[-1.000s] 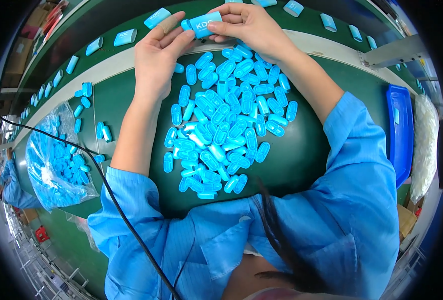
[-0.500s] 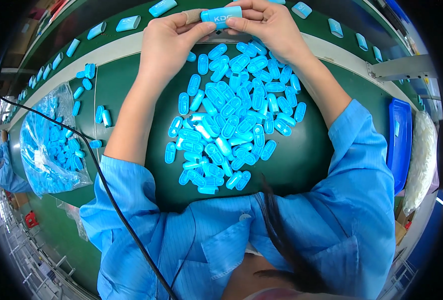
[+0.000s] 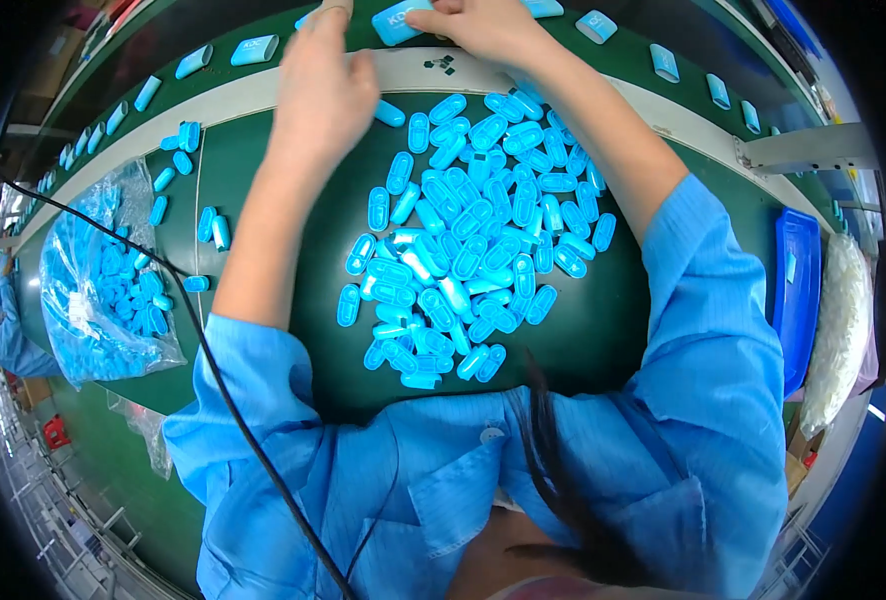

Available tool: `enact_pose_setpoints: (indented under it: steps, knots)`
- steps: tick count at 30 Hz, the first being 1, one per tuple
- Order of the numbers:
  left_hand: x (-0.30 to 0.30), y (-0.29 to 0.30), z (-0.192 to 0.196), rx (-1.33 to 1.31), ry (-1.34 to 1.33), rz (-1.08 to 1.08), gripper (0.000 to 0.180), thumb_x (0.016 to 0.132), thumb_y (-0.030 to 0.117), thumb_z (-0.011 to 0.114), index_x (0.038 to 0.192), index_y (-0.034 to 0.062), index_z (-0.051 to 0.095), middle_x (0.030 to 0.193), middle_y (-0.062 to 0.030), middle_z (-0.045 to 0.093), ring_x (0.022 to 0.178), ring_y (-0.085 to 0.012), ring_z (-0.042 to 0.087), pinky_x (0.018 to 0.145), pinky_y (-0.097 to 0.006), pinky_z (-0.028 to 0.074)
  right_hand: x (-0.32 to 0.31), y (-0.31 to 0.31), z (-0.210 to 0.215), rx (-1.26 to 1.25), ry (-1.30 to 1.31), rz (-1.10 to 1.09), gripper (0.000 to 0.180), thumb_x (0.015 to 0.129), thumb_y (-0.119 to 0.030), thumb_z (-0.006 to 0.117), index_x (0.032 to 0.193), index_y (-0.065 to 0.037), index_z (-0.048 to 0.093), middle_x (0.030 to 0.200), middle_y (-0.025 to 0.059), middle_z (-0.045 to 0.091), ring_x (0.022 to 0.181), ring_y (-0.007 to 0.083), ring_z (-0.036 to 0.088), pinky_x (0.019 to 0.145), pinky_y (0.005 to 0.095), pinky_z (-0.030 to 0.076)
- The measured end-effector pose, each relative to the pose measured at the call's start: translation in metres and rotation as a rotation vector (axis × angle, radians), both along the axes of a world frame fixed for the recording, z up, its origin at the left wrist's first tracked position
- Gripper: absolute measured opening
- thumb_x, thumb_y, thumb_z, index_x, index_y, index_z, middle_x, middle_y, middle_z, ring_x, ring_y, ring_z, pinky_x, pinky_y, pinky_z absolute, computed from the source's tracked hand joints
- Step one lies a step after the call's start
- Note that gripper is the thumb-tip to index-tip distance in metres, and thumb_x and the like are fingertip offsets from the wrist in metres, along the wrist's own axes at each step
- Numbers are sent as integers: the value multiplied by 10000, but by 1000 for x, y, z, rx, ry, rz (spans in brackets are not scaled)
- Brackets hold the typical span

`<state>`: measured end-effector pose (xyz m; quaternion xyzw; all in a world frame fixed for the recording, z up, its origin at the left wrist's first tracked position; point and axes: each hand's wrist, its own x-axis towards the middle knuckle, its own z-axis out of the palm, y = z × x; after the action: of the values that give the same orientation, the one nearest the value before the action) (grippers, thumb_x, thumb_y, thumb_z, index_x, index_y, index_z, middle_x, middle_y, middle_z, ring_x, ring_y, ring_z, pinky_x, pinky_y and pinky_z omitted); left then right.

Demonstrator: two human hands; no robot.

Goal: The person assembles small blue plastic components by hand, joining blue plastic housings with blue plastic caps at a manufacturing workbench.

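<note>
Your right hand gripped the blue case at nine o'clock, long axis eight-to-two; whether your left hand gripped, I couldn't tell.

Bright light, white glints on the blue pieces, left grip blurred, rim bent, corners black

Hands cropped by top edge
</note>
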<state>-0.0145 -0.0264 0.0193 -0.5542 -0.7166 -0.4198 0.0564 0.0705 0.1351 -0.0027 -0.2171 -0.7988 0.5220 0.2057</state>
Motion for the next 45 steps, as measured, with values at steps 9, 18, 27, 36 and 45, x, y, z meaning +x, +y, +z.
enact_pose_setpoints:
  steps: [9, 18, 27, 36, 45]
  knots:
    - [-3, -38, -7, -331, 151, -46, 278, 808, 73, 624, 1081, 104, 665, 921, -126, 549, 722, -229, 562, 646, -293, 460, -6, 32, 19, 680, -198, -129, 291, 835, -239, 587, 934, 25, 657, 897, 220, 654, 914, 369, 616, 822, 425, 486]
    - [-13, -24, -17, -348, 316, -190, 258, 787, 43, 642, 1043, 69, 657, 931, -125, 566, 773, -286, 602, 717, -375, 495, 32, 11, 17, 639, -55, -94, 196, 795, -130, 643, 897, 34, 608, 810, 160, 642, 741, 314, 631, 691, 354, 502]
    - [0, -5, -8, -272, 233, -83, 206, 827, 106, 648, 1032, 87, 653, 764, -85, 595, 629, -186, 576, 608, -305, 490, 49, 66, 3, 598, -88, -149, 415, 789, -303, 660, 1098, -29, 620, 1004, 156, 651, 913, 272, 619, 819, 358, 474]
    - [43, -104, -12, 55, -22, -68, 238, 702, 17, 711, 927, 65, 650, 960, -100, 559, 843, -249, 535, 727, -351, 465, 47, 74, -21, 856, -194, -134, 482, 772, -424, 655, 1102, -77, 600, 1092, 208, 575, 1058, 370, 530, 909, 433, 431]
    - [115, -163, -20, -228, -5, -294, 249, 726, 43, 681, 961, 86, 611, 1360, -215, 355, 1327, -469, 259, 1057, -569, 225, 125, 56, -7, 1059, -21, -230, 321, 804, -265, 670, 1040, -57, 610, 932, 138, 626, 828, 274, 620, 739, 356, 495]
